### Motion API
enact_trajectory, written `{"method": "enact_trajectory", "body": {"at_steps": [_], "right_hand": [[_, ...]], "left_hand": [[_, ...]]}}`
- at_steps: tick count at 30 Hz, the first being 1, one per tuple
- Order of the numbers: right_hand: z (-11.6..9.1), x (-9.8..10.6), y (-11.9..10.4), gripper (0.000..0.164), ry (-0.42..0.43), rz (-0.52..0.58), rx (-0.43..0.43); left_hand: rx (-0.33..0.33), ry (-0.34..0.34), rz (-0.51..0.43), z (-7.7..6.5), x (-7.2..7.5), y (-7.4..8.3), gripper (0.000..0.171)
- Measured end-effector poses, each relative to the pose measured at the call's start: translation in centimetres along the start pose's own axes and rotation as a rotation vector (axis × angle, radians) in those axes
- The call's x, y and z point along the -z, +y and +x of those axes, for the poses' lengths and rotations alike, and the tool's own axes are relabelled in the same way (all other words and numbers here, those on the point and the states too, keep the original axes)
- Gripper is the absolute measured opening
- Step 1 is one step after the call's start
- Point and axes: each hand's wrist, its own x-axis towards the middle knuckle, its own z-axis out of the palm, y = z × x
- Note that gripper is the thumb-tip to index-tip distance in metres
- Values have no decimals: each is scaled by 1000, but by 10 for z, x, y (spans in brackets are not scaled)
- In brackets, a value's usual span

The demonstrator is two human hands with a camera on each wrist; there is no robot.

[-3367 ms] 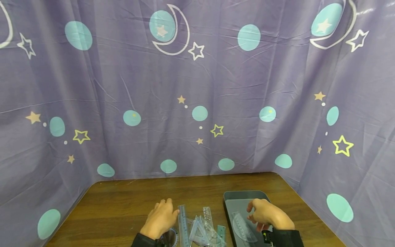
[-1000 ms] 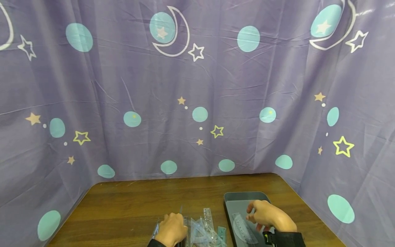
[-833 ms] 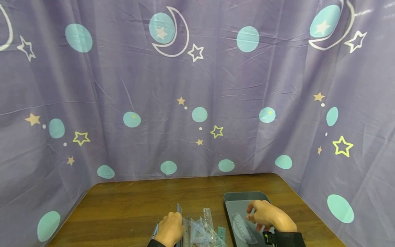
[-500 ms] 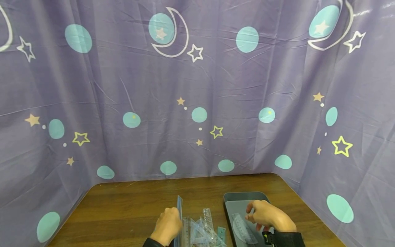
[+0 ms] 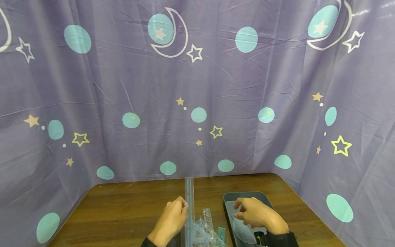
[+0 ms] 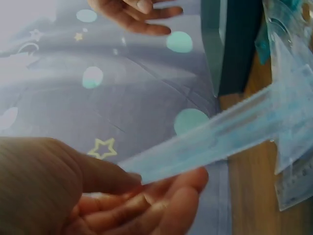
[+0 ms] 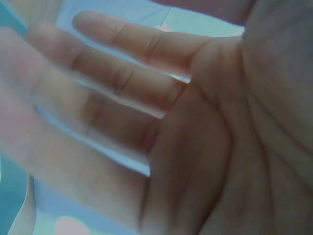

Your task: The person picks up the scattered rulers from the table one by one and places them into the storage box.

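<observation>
The left hand (image 5: 170,221) pinches a clear straight ruler (image 5: 188,202) between thumb and fingertips, standing it nearly upright, pointing to twelve o'clock above a heap of clear rulers and set squares (image 5: 206,229) on the bench (image 5: 123,209). At three o'clock, the right hand (image 5: 257,214) hovers empty, fingers loosely spread, over a dark tray (image 5: 229,199) holding a protractor (image 5: 242,230).

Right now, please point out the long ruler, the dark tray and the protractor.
long ruler (image 5: 189,192), head view, on its upper half above the left hand.
dark tray (image 5: 247,195), head view, on its far rim.
protractor (image 5: 242,230), head view, on its curved body.
</observation>
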Motion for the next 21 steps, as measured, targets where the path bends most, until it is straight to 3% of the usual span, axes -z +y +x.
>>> {"method": "enact_trajectory", "body": {"at_steps": [5,11,14,19,21], "right_hand": [[2,-4,-9,22,-44,-17,162],[4,-16,-27,23,-8,-98,327],[5,-21,-36,21,11,-81,412],[7,-27,-46,4,72,-83,498],[7,-28,-48,6,99,-98,528]], "left_hand": [[-106,-80,-61,0,3,12,7],[-194,-160,-134,2,0,20,6],[-219,-202,-174,2,-1,21,5],[-228,-248,-227,3,-3,22,5],[-227,-249,-231,3,-4,23,4]]}}
